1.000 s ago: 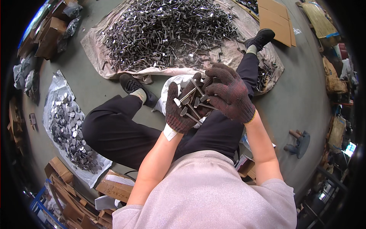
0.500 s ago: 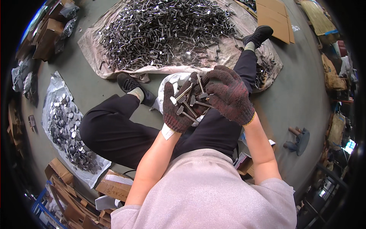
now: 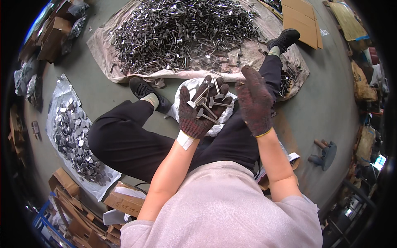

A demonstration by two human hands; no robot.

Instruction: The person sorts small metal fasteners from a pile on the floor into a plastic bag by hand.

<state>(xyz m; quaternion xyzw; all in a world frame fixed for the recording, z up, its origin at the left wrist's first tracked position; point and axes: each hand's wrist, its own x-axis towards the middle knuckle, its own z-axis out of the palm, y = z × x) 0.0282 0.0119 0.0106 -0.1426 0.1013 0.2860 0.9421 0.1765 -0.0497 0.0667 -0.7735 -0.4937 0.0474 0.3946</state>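
Note:
My left hand [image 3: 196,115], in a dark knitted glove with a white band at the wrist, is turned palm up with its fingers spread. Several metal T-bolts [image 3: 209,115] with flat block heads lie crossed over its palm and fingers. My right hand [image 3: 254,101], in a matching glove, is raised just to the right, apart from the bolts. Its fingers are stretched out, and I see nothing held in it. Under the left hand, between my legs, is a white bag [image 3: 187,89], mostly hidden by hand and bolts.
A large heap of T-bolts [image 3: 182,33] covers a pale cloth [image 3: 101,53] ahead. Round metal discs [image 3: 76,136] lie on a plastic sheet [image 3: 62,91] at left. Flat cardboard [image 3: 298,25] is far right, a small stool [image 3: 326,155] at right, and boxes [image 3: 124,199] near left.
My right hand has drawn away from the bolts to the right, its curled fingers straightening. The left hand has opened wider, and the bolts lie more spread across it.

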